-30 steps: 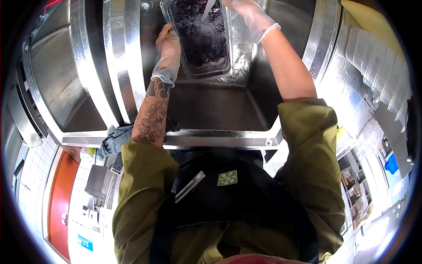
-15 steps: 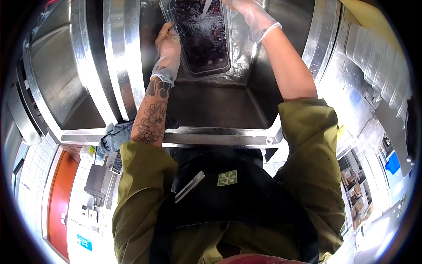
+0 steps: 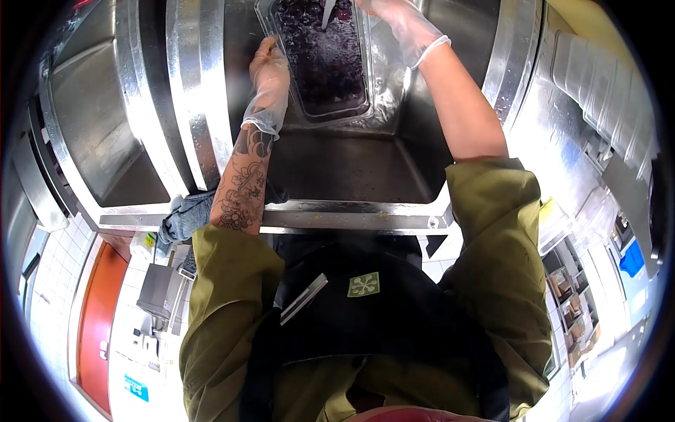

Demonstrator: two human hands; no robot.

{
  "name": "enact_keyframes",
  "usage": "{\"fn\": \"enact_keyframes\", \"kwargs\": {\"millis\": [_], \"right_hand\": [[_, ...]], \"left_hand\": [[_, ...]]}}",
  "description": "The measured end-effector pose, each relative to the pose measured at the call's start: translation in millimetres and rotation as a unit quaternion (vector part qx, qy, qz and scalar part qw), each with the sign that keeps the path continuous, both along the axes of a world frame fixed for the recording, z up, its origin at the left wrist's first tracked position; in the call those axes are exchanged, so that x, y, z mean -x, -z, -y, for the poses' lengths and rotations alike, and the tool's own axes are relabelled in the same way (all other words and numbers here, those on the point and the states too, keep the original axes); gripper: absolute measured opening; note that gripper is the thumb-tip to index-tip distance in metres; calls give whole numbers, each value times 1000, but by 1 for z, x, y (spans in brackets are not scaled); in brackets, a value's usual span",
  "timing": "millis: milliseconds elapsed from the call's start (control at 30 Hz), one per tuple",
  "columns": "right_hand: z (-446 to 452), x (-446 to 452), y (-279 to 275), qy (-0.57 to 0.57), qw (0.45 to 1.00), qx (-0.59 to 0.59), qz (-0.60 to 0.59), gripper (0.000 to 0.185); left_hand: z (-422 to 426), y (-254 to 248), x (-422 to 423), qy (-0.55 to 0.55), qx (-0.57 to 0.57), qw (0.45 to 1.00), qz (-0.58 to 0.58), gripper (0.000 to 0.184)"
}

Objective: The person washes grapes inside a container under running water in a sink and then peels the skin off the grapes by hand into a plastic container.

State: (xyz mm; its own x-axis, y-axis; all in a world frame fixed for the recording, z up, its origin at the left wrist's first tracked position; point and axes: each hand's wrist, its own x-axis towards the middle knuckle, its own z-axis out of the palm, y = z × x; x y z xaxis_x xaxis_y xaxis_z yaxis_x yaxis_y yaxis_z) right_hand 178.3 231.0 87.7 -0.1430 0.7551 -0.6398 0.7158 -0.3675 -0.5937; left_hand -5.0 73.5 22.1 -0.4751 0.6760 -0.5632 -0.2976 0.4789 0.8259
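A clear rectangular container (image 3: 325, 70) holds dark round fruit in water, over the sink basin (image 3: 344, 165). From the top edge of the view a stream of water (image 3: 328, 14) runs into it. My left hand (image 3: 271, 74), in a clear glove, is closed on the container's left rim. My right hand (image 3: 401, 24), also gloved, is at the upper right of the container; its fingertips are cut off by the frame's top edge, so its grip cannot be made out.
Left of the metal divider (image 3: 193, 91) lies a second basin (image 3: 102, 126). A dark grey cloth (image 3: 188, 214) hangs over the sink's front edge. Stacked clear plastic containers (image 3: 598, 98) stand at the right.
The water in the container looks less frothy, and more of the round fruit shows through. Both hands and the container have stayed nearly in place.
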Motion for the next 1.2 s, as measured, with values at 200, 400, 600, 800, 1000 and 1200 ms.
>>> {"fn": "enact_keyframes", "kwargs": {"millis": [200, 400, 600, 800, 1000, 1200], "right_hand": [[2, -5, 12, 5, 999, -29, -31, 14], [6, -3, 3, 42, 998, -13, -47, 12], [9, 0, -14, 58, 997, 11, -50, 10], [8, -2, -9, 54, 997, 11, -47, 10], [6, -5, 2, -2, 999, -25, -32, 10], [13, 1, -28, 66, 996, 21, -64, 10]], "left_hand": [[5, 0, 1, 23, -1, 1000, -12, 31], [7, -3, -1, 19, -2, 1000, -15, 30], [9, 0, -3, -27, -24, 999, 27, 30], [9, -1, -4, -18, -21, 1000, 1, 30], [8, -17, -6, 11, 6, 1000, -26, 28], [12, -2, -4, 18, 2, 999, -49, 28]]}}
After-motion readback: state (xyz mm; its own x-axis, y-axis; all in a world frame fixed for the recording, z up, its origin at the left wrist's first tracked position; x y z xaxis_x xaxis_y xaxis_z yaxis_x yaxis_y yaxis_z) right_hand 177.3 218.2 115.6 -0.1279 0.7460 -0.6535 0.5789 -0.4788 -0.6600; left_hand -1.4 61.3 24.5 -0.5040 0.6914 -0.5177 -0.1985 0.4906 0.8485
